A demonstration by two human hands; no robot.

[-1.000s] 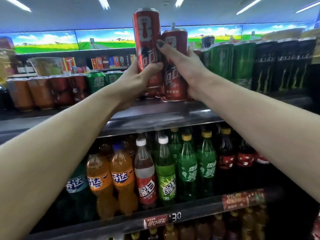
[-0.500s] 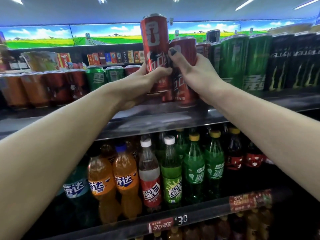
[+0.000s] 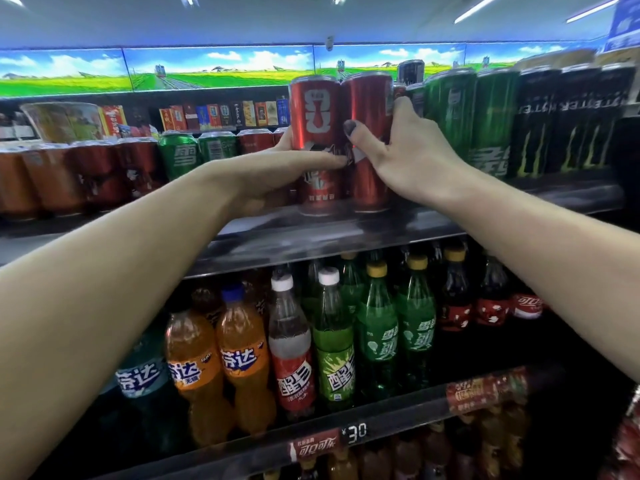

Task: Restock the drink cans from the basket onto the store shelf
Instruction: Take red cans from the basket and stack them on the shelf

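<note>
Stocked store shelving is filling the frame, with two tall red cans standing side by side on the upper shelf (image 3: pixel 346 233) at centre. Left hand (image 3: pixel 277 178) is wrapping around the left can (image 3: pixel 317 133); right hand (image 3: pixel 412 154) is gripping the right can (image 3: pixel 369 109), thumb in front.

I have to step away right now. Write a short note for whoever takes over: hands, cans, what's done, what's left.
Left hand grips the left red can; right hand grips the right red can.
Both cans stand upright, side by side at the front of the upper shelf, bottoms at shelf level, just left of the green cans.
Done: this pair is at the shelf.
Left: let go, push them back into line if needed, then fetch more. The basket is out of view, so the remaining count is unknown.
</note>
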